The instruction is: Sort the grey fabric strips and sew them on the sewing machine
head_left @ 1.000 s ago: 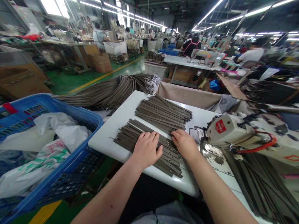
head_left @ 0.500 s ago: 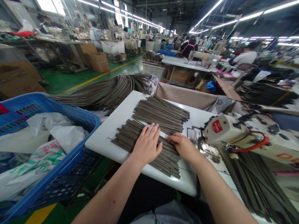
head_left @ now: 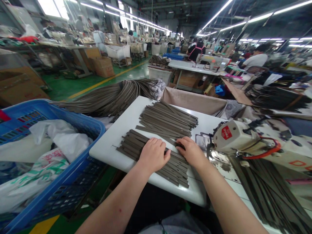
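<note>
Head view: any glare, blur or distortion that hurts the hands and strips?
Head view: even overhead tube lights, soft shadows; mild sheen on the white table, no blowout; left hand, right hand and grey strips sharp; wide-angle bending toward the edges, plain on the blue basket; far benches soft.

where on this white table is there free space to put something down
Bare white table along its left edge, beside both strip piles, and a patch at the far right between the far pile and the sewing machine. Crowded in the middle: left hand and right hand cover the near pile.
</note>
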### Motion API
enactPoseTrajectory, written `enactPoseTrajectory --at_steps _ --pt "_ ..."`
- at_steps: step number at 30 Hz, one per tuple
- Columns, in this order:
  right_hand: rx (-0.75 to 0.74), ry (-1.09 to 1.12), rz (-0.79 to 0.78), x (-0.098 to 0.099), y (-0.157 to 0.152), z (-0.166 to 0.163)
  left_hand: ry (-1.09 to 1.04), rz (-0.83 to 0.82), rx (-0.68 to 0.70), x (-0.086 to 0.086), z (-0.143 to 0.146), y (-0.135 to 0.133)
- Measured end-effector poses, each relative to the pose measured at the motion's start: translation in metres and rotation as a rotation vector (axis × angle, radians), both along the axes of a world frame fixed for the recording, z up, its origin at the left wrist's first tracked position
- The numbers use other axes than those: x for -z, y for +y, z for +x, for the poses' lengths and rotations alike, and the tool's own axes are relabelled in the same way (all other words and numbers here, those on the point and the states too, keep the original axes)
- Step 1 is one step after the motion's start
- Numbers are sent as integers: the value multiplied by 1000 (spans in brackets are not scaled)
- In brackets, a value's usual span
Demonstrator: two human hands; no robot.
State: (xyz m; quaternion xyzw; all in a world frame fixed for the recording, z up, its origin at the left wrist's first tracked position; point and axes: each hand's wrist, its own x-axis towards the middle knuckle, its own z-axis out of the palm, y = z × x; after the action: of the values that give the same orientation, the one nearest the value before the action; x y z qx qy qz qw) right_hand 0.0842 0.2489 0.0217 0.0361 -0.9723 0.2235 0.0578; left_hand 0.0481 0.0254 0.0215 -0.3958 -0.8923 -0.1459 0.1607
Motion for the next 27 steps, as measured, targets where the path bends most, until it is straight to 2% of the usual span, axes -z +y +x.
enactPoseTrajectory --at_steps 5,10,15,18,21,23,27 --pt "2 -88 -148 -1 0 2 11 23 -10 7 1 -2" --pt "-62 -135 -223 -6 -1 3 18 43 30 10 1 -4" --pt "-117 -123 -232 -8 -1 1 -2 8 30 3 1 -3" --pt "-70 -14 -225 -6 -2 -3 -3 5 27 1 1 -2" --pt "-27 58 -154 -4 -3 -7 -6 7 23 3 1 -3" --pt "-54 40 -120 -4 -3 -7 4 13 11 5 1 -3" --pt "-151 -58 -157 -8 -1 -7 15 16 2 7 0 -2"
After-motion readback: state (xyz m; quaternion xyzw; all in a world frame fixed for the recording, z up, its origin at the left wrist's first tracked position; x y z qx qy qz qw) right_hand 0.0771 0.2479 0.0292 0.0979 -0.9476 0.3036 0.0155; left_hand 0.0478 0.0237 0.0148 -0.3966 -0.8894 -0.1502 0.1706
